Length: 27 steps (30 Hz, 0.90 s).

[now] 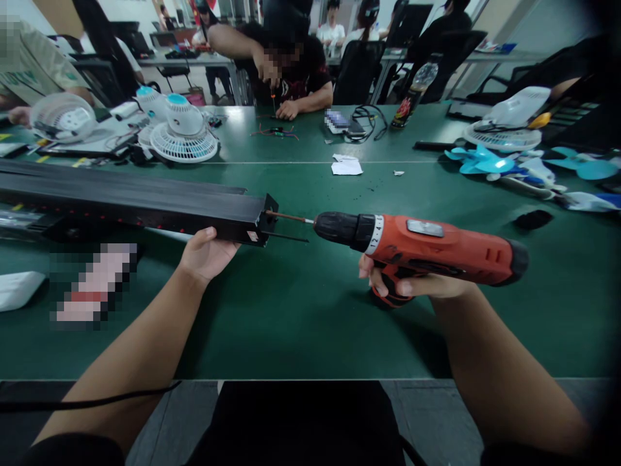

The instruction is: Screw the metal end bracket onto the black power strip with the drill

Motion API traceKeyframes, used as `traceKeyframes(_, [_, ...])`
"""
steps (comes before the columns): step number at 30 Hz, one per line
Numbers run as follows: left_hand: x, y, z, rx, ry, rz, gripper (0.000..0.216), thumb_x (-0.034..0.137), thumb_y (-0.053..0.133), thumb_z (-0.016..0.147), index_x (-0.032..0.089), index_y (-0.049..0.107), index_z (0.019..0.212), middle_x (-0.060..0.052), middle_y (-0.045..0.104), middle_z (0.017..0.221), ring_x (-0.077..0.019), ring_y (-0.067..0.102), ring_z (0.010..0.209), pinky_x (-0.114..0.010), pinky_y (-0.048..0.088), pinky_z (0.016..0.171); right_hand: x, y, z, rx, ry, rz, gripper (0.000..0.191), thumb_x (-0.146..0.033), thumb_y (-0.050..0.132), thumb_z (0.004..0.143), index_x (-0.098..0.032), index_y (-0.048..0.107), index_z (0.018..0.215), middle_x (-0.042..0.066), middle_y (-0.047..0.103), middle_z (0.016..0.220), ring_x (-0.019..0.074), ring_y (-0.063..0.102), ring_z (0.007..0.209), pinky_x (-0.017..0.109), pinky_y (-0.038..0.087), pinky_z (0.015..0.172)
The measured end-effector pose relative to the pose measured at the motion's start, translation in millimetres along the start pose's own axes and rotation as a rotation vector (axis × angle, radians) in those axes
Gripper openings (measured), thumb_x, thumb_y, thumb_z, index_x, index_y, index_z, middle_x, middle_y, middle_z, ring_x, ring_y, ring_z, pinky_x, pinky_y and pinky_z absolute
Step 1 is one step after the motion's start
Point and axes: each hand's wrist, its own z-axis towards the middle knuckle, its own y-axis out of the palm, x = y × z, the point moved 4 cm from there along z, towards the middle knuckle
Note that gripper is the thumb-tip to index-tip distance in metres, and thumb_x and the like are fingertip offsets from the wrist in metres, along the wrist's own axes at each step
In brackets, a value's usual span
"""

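A long black metal housing (145,204) lies across the green table (301,310), its end cap facing right. My left hand (207,254) grips its near end from below, fingers wrapped under it. My right hand (412,281) is closed round the grip of a red and black cordless drill (427,247), held level. The drill's thin bit (288,217) points left and its tip touches the end cap of the housing.
White fan parts (182,133) lie at the back left, blue fan blades (485,162) and a white grille (502,136) at the right. A person across the table works on wires (276,131). Paper scraps (346,166), a bottle (412,97) and a black cable (87,402) are nearby.
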Motion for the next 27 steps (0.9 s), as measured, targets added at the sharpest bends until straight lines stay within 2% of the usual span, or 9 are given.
traceKeyframes(6, [-1.0, -3.8, 0.4, 0.043, 0.009, 0.026, 0.054, 0.033, 0.1, 0.07, 0.03, 0.087, 0.122, -0.008, 0.091, 0.117, -0.0352, 0.085, 0.119, -0.041, 0.072, 0.098, 1.6, -0.5, -1.7, -0.002, 0.017, 0.003, 0.048, -0.049, 0.088, 0.103, -0.018, 0.076, 0.137, 0.009, 0.08, 0.102, 0.0145, 0.074, 0.069, 0.022, 0.063, 0.055])
traceKeyframes(10, [-0.9, -4.2, 0.9, 0.026, 0.015, 0.004, 0.055, 0.031, 0.099, 0.071, 0.03, 0.087, 0.124, -0.007, 0.091, 0.12, -0.0327, 0.086, 0.114, -0.04, 0.072, 0.096, 2.6, -1.6, -3.2, 0.027, 0.015, 0.007, 0.046, -0.048, 0.089, 0.102, -0.021, 0.076, 0.136, 0.011, 0.081, 0.114, 0.0151, 0.077, 0.072, 0.024, 0.066, 0.057])
traceKeyframes(13, [-0.5, -3.7, 0.9, 0.005, 0.013, -0.014, 0.054, 0.029, 0.1, 0.072, 0.031, 0.086, 0.124, -0.006, 0.091, 0.115, -0.0298, 0.088, 0.109, -0.036, 0.073, 0.093, 1.4, -1.1, -2.3, 0.027, 0.031, -0.008, 0.046, -0.05, 0.089, 0.102, -0.02, 0.077, 0.136, 0.01, 0.081, 0.112, 0.014, 0.074, 0.069, 0.023, 0.063, 0.054])
traceKeyframes(17, [-0.5, -3.4, 0.5, -0.001, 0.004, -0.009, 0.061, 0.03, 0.1, 0.074, 0.033, 0.084, 0.133, -0.005, 0.091, 0.119, -0.0324, 0.086, 0.118, -0.039, 0.071, 0.098, -1.1, 0.7, -0.1, 0.011, 0.036, -0.012, 0.046, -0.05, 0.088, 0.102, -0.019, 0.078, 0.134, 0.008, 0.081, 0.102, 0.0133, 0.072, 0.065, 0.022, 0.062, 0.052])
traceKeyframes(20, [-0.5, -2.6, 0.2, 0.003, 0.006, -0.011, 0.066, 0.029, 0.099, 0.073, 0.035, 0.082, 0.137, -0.004, 0.09, 0.124, -0.0328, 0.085, 0.12, -0.039, 0.07, 0.099, -1.4, 1.5, -0.2, 0.012, 0.012, -0.006, 0.047, -0.05, 0.088, 0.103, -0.02, 0.077, 0.137, 0.008, 0.081, 0.103, 0.0133, 0.073, 0.066, 0.022, 0.063, 0.054])
traceKeyframes(24, [-0.5, -2.3, 0.1, 0.014, 0.017, -0.008, 0.057, 0.03, 0.098, 0.073, 0.033, 0.085, 0.128, -0.006, 0.09, 0.124, -0.0332, 0.086, 0.117, -0.04, 0.072, 0.097, 0.6, 0.5, -1.8, 0.039, 0.003, 0.005, 0.045, -0.047, 0.088, 0.103, -0.021, 0.077, 0.137, 0.011, 0.081, 0.112, 0.0152, 0.076, 0.07, 0.023, 0.064, 0.053])
traceKeyframes(27, [-0.8, -4.3, 0.1, 0.038, 0.011, 0.025, 0.055, 0.032, 0.098, 0.071, 0.031, 0.086, 0.124, -0.008, 0.09, 0.125, -0.0363, 0.084, 0.125, -0.043, 0.072, 0.099, 1.5, -0.3, -1.7, 0.036, 0.019, -0.001, 0.043, -0.048, 0.088, 0.103, -0.021, 0.078, 0.134, 0.01, 0.082, 0.107, 0.0148, 0.073, 0.066, 0.024, 0.064, 0.051])
